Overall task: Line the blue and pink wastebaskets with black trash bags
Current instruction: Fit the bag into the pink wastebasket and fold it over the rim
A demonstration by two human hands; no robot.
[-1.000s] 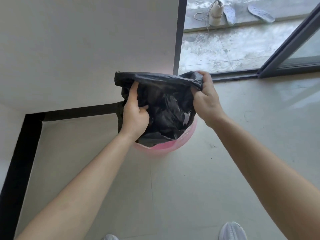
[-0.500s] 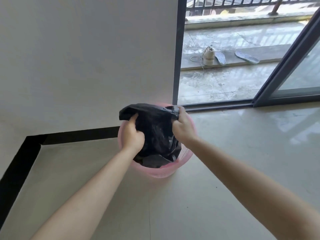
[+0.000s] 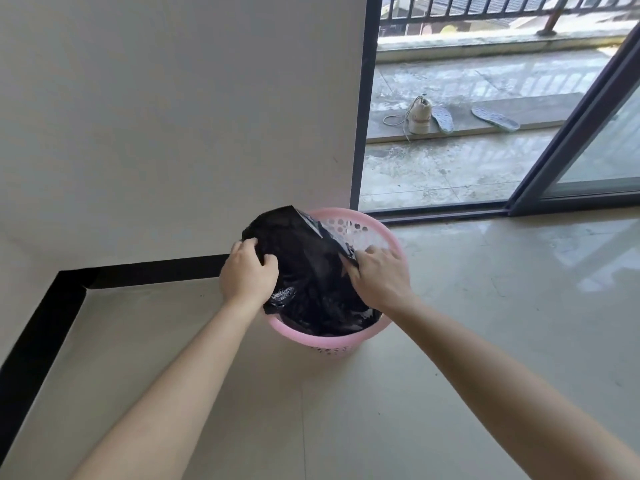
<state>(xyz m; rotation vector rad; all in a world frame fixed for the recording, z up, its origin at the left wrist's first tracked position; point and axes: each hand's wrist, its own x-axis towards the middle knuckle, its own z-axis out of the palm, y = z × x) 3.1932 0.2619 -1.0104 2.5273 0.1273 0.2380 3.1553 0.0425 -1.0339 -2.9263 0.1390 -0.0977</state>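
Observation:
A pink perforated wastebasket (image 3: 377, 227) stands on the tiled floor by the wall corner. A crumpled black trash bag (image 3: 308, 268) lies inside it and covers the left and middle of the opening; the far right inner wall still shows pink. My left hand (image 3: 248, 271) grips the bag's edge at the left rim. My right hand (image 3: 379, 274) holds the bag's right edge, pressed low inside the basket near the right rim. No blue wastebasket is in view.
A white wall with a black baseboard (image 3: 149, 270) runs just behind and left of the basket. A sliding door frame (image 3: 568, 140) opens onto a balcony with a shoe (image 3: 419, 116) and two insoles (image 3: 495, 118). Pale floor tiles (image 3: 502, 323) extend to the right and front.
Both hands have brought the bag down from above the basket into its opening. The bag's mouth now sits at rim level, spread toward the left side.

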